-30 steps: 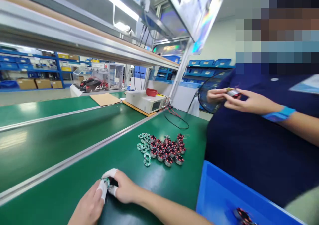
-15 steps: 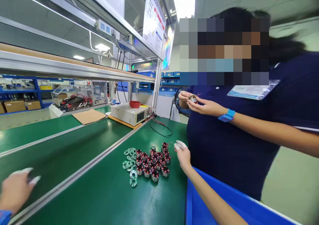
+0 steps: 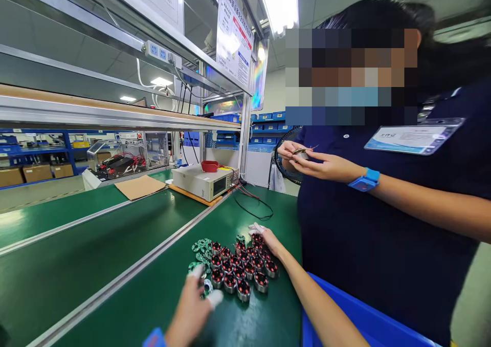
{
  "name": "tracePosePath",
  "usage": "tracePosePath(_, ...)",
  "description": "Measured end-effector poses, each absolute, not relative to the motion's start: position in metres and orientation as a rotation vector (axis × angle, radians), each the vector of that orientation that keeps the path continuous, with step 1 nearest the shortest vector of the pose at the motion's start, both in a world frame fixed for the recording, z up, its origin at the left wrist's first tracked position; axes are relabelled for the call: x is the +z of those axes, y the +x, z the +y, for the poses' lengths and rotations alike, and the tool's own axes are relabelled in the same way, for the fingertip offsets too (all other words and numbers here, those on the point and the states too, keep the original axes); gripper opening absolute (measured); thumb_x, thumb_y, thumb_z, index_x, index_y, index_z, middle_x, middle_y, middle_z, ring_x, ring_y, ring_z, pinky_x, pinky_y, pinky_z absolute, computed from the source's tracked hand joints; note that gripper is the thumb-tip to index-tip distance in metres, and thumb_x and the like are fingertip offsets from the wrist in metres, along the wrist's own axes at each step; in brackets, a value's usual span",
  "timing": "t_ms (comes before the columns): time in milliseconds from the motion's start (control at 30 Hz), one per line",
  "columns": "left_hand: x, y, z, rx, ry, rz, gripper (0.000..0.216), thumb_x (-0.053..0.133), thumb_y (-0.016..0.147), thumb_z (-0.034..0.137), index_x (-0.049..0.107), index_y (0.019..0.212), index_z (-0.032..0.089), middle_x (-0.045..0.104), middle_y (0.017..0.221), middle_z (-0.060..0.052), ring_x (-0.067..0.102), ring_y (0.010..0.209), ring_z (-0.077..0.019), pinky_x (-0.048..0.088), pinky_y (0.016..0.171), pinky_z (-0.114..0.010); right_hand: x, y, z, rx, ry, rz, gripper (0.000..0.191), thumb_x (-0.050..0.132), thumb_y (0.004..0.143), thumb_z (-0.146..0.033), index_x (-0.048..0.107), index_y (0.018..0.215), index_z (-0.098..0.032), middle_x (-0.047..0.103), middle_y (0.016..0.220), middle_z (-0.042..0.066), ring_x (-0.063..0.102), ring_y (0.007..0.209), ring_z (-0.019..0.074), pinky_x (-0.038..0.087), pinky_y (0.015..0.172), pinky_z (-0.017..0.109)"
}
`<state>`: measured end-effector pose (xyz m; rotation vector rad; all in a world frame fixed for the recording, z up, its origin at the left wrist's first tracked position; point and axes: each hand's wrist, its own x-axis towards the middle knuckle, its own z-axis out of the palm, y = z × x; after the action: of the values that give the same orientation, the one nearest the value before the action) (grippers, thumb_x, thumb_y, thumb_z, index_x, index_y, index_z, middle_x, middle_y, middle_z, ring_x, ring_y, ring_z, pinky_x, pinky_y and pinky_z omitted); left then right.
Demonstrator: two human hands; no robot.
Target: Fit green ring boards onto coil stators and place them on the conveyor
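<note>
Thumb and finger spread, the left hand (image 3: 193,300) is at the loose green rings (image 3: 202,245), seemingly unjoined to the coil parts (image 3: 240,272) grouped rightward on the table (image 3: 138,296). At their far right edge is the right hand (image 3: 269,240); I cannot tell its grip.

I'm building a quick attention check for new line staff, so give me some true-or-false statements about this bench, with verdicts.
1. The red tray sits on the beige instrument. True.
2. The left hand is touching that instrument. False: it is down at the green rings.
3. The right hand is at the far end of the red-and-black parts. True.
4. The co-worker's hands hold a small metal part. True.
5. The co-worker's wristband is yellow. False: it is blue.
</note>
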<state>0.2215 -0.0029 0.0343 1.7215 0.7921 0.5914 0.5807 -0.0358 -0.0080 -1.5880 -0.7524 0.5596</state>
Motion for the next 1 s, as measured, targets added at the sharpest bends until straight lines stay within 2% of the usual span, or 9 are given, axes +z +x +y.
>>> tracePosePath(100,0.002,0.281,-0.044,0.620,1.862,0.891,0.082,0.065,0.065,0.026,0.029,0.134,0.000,0.032,0.139,-0.024,0.027,0.132,-0.0304,0.021,0.110,-0.035,-0.013,0.569,-0.037,0.615,-1.572,-0.807,0.027,0.053,0.090,-0.032,0.055,0.111,-0.015,0.059,0.109,0.007,0.060,0.092,0.0194,0.051,0.078,0.039)
tracePosePath(167,-0.006,0.298,-0.055,0.666,1.916,1.004,0.083,0.064,0.065,0.028,0.027,0.134,0.001,0.029,0.139,-0.025,0.021,0.133,-0.0314,0.015,0.111,-0.037,-0.016,0.562,-0.039,0.629,-1.567,-0.817,0.027,0.053,0.090,-0.032,0.055,0.111,-0.015,0.059,0.109,0.007,0.060,0.091,0.0192,0.051,0.077,0.039)
tracePosePath(367,-0.006,0.316,-0.048,0.786,1.895,1.088,0.074,0.062,0.067,0.036,0.034,0.126,0.001,0.032,0.131,-0.025,0.031,0.126,-0.0322,0.022,0.107,-0.038,-0.024,0.542,-0.054,0.573,-1.565,-0.758,0.027,0.053,0.090,-0.032,0.055,0.111,-0.015,0.058,0.110,0.007,0.060,0.092,0.0197,0.051,0.078,0.039)
tracePosePath(533,-0.011,0.319,-0.056,0.898,1.916,0.965,0.060,0.058,0.071,0.033,0.043,0.122,0.006,0.034,0.130,-0.020,0.032,0.126,-0.0294,0.022,0.107,-0.038,-0.031,0.507,-0.066,0.501,-1.586,-0.712,0.028,0.053,0.089,-0.031,0.055,0.112,-0.015,0.058,0.111,0.007,0.060,0.093,0.0200,0.051,0.078,0.039)
tracePosePath(667,-0.013,0.297,-0.067,0.880,1.937,0.944,0.051,0.058,0.070,0.030,0.051,0.115,0.007,0.041,0.123,-0.019,0.035,0.122,-0.0299,0.024,0.106,-0.040,-0.035,0.465,-0.069,0.440,-1.611,-0.686,0.027,0.054,0.089,-0.030,0.055,0.111,-0.015,0.058,0.111,0.007,0.060,0.093,0.0198,0.051,0.078,0.039)
tracePosePath(800,-0.015,0.246,-0.086,0.835,1.930,0.914,0.046,0.052,0.074,0.032,0.050,0.114,0.011,0.044,0.121,-0.016,0.039,0.120,-0.0271,0.028,0.105,-0.040,-0.040,0.412,-0.071,0.385,-1.647,-0.651,0.023,0.054,0.089,-0.030,0.058,0.106,-0.015,0.060,0.109,0.006,0.060,0.093,0.0191,0.051,0.079,0.039)
tracePosePath(900,-0.018,0.196,-0.104,0.769,1.924,0.900,0.056,0.048,0.076,0.037,0.044,0.123,0.009,0.041,0.125,-0.018,0.039,0.121,-0.0273,0.028,0.105,-0.042,-0.044,0.367,-0.068,0.377,-1.670,-0.637,0.020,0.055,0.088,-0.031,0.061,0.099,-0.015,0.062,0.104,0.005,0.060,0.092,0.0186,0.049,0.081,0.039)
tracePosePath(1000,-0.020,0.144,-0.124,0.739,2.016,0.909,0.087,0.061,0.061,0.040,0.031,0.136,0.007,0.031,0.136,-0.021,0.031,0.128,-0.0333,0.026,0.107,-0.045,-0.047,0.318,-0.058,0.402,-1.680,-0.621,0.020,0.056,0.087,-0.032,0.062,0.095,-0.015,0.064,0.101,0.005,0.060,0.093,0.0188,0.047,0.086,0.041)
